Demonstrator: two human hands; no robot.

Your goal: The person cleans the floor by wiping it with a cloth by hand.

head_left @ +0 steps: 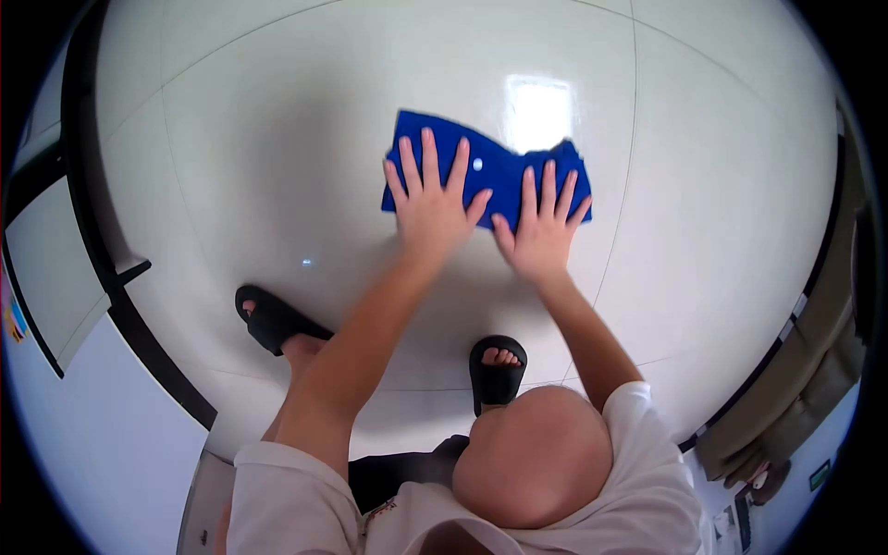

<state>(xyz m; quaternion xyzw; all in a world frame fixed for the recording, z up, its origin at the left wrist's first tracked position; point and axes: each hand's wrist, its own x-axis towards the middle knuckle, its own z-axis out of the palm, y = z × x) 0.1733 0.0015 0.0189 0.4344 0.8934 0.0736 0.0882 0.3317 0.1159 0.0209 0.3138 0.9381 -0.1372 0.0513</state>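
Observation:
A blue cloth (504, 171) lies spread on the glossy pale tiled floor (370, 55), with a small white spot near its middle and a bunched fold at its far right corner. My left hand (433, 205) rests flat on the cloth's left part, fingers spread and thumb pointing inward. On its right part my right hand (544, 227) presses down in the same way, fingers apart. The two thumbs come close together at the cloth's near edge without touching. Neither hand grips the cloth.
My feet in black slippers (273, 319) stand on the floor near my hands. White furniture with dark edging (157, 361) runs along the left. A brown sofa (795, 388) is at the right. Light reflects off the tiles beyond the cloth.

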